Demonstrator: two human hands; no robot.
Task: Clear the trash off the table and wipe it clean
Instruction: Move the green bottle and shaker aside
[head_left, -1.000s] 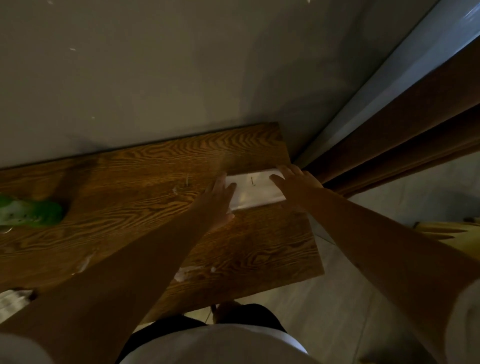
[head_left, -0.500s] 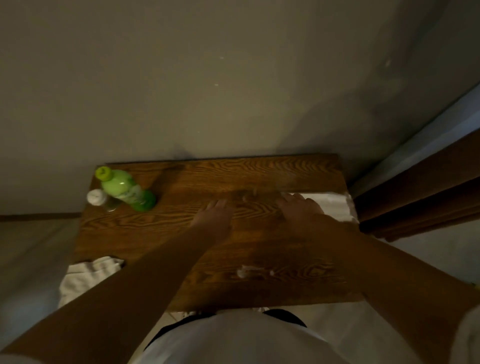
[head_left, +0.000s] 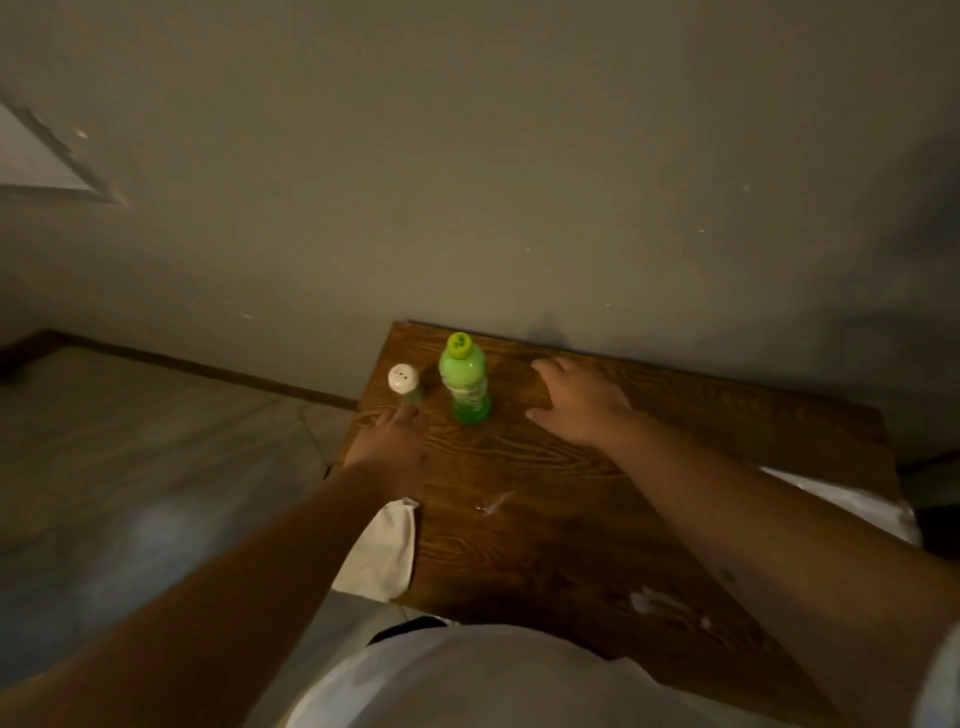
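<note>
A green plastic bottle (head_left: 464, 382) with a yellow-green cap stands upright near the far left corner of the wooden table (head_left: 597, 519). Left of it stands a small shaker with a white perforated lid (head_left: 403, 379). My left hand (head_left: 389, 447) is open, its fingertips just below the shaker. My right hand (head_left: 576, 400) hovers open, fingers spread, to the right of the bottle. A pale cloth (head_left: 384, 551) hangs over the table's left edge. White smears (head_left: 493, 503) and crumbs (head_left: 660, 603) mark the tabletop.
A white flat packet (head_left: 852, 504) lies at the table's right edge, partly behind my right forearm. The table stands against a grey wall (head_left: 467, 182). Tiled floor (head_left: 130, 467) spreads to the left.
My view has swung left. Both hands moved off the white packet and leftward across the table, the left one toward the shaker, the right one toward the bottle.
</note>
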